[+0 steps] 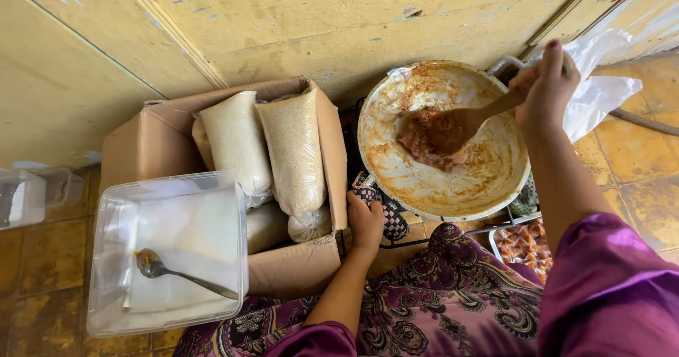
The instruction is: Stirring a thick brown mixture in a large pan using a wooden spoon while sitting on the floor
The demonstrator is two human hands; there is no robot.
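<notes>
Stirring | your right hand (546, 88) grips the wooden spoon (453, 127), so red paste (435, 143) stays in the middle of the pan (442, 137) | your left hand (366, 219) squeezes a checked cloth (385, 212) at the pan's edge, likely to hold it steady | cardboard box (233, 187) of rice bags sits beside.
</notes>
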